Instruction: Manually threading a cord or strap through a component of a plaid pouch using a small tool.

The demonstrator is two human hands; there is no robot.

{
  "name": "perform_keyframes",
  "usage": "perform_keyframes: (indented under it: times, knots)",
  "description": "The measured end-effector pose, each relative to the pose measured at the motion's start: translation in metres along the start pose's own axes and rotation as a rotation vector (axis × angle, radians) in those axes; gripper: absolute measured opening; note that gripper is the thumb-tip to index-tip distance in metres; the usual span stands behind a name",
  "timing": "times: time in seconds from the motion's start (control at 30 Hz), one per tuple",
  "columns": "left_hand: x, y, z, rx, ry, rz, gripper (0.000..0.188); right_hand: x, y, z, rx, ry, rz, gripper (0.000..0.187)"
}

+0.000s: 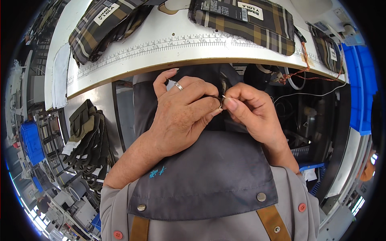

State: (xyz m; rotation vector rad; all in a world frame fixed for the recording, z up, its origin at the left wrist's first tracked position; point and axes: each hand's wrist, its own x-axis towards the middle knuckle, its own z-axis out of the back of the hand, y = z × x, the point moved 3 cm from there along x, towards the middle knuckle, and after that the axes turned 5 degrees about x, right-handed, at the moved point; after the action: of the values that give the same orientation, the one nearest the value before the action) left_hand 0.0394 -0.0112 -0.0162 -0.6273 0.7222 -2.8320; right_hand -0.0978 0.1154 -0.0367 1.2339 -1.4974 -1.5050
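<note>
My left hand [181, 110], with a ring on one finger, is closed in a pinch above my lap, just below the table edge. Its little finger sticks out to the side. Against its fingertips, my right hand [254, 112] is pinched too, thumb against forefinger. Something tiny and thin lies between the two sets of fingertips, too small to name. My fingers hide most of it. Beneath the hands are dark cloth and the grey apron [205, 168] that I wear.
On the white table [161, 60], with a ruler scale along its edge, lie folded plaid cloth items [245, 24] with white labels and black tags. Reddish cords [297, 74] hang at the right edge. Dark green fabric pieces [90, 136] hang at left. A blue bin [362, 88] stands at right.
</note>
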Motion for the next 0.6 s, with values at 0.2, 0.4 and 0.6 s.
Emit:
perform_keyframes:
  times: [0.2, 0.4, 0.6]
  knots:
    - [0.0, 0.0, 0.006, -0.021, -0.007, 0.035, 0.008, 0.006, 0.034, -0.003, -0.374, -0.094, 0.411, 0.027]
    - [-0.004, 0.02, 0.031, 0.021, -0.075, 0.067, 0.008, 0.0, 0.021, 0.02, -0.609, -0.188, 0.455, 0.014]
    - [-0.005, 0.018, 0.023, 0.171, 0.039, 0.124, 0.018, 0.005, 0.019, 0.016, -0.578, -0.102, 0.472, 0.013]
